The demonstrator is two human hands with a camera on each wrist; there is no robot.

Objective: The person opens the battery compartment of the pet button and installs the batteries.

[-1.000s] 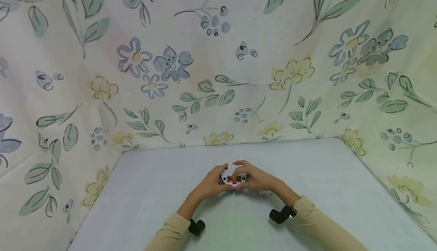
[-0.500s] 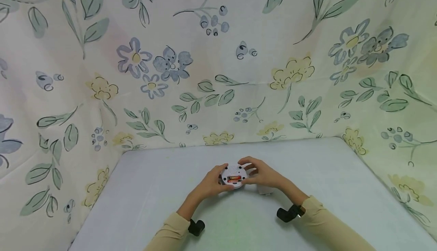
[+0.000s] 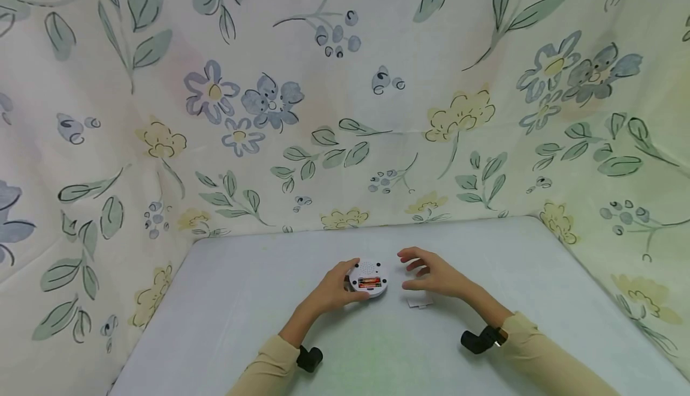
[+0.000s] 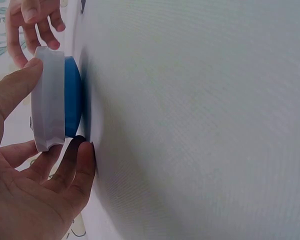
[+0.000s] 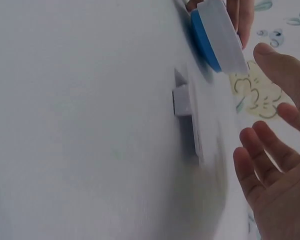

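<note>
A round white device (image 3: 368, 268) lies back side up on the table, with speaker holes, dark feet and an uncovered battery compartment. Batteries (image 3: 369, 283) with orange and dark wrappers sit inside that compartment. In the left wrist view the device's lower part (image 4: 72, 97) is blue. My left hand (image 3: 331, 291) grips the device's rim from the left, thumb on the near side and fingers on the far side. My right hand (image 3: 438, 274) hovers to the right, fingers loosely bent and holding nothing. Just below it lies a small white battery cover (image 3: 419, 302), its tab visible in the right wrist view.
The table (image 3: 259, 318) has a pale cloth over it. Floral fabric (image 3: 345, 162) hangs behind the table and along both sides. Each wrist carries a black camera (image 3: 309, 359).
My right hand has let go of the device and drawn away to the right, uncovering the batteries and the cover on the table. The left hand and the device have stayed put.
</note>
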